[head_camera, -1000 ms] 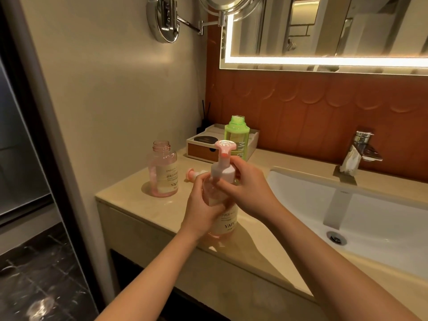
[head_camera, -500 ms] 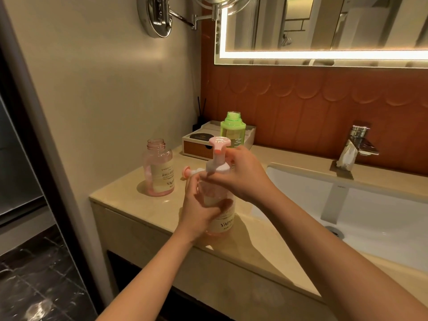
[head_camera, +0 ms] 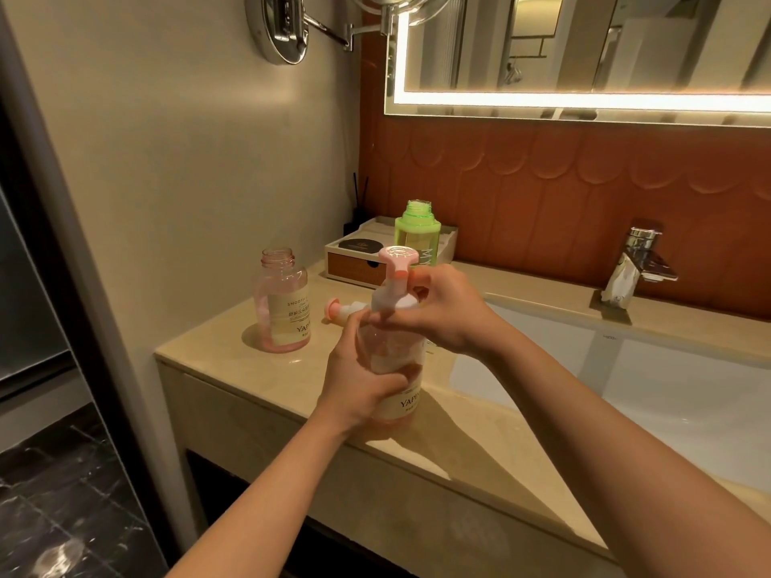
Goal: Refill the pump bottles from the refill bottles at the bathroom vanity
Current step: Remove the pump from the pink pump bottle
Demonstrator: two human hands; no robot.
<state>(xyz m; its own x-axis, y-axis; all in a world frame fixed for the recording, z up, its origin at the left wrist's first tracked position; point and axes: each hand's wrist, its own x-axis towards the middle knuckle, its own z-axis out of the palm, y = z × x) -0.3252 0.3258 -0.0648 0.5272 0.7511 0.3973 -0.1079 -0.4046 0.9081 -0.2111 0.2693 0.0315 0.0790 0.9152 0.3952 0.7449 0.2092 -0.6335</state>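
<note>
A pink pump bottle (head_camera: pixel 398 394) stands on the beige vanity counter (head_camera: pixel 250 369). My left hand (head_camera: pixel 359 377) wraps around its body. My right hand (head_camera: pixel 442 312) grips the white collar of its pump head (head_camera: pixel 396 281), whose pink top faces up. An uncapped pink bottle (head_camera: pixel 283 304) stands to the left. Behind the hands stands an uncapped green bottle (head_camera: pixel 417 233). A second pink pump head (head_camera: pixel 340 310) lies on the counter behind my left hand, partly hidden.
A white sink basin (head_camera: pixel 626 381) with a chrome faucet (head_camera: pixel 634 264) lies to the right. A small wooden tray box (head_camera: pixel 359 256) sits in the back corner. A lit mirror hangs above. The counter's left edge drops to a dark floor.
The view has shifted slightly. My right hand has turned a little on the pump collar; both hands stay on the same bottle.
</note>
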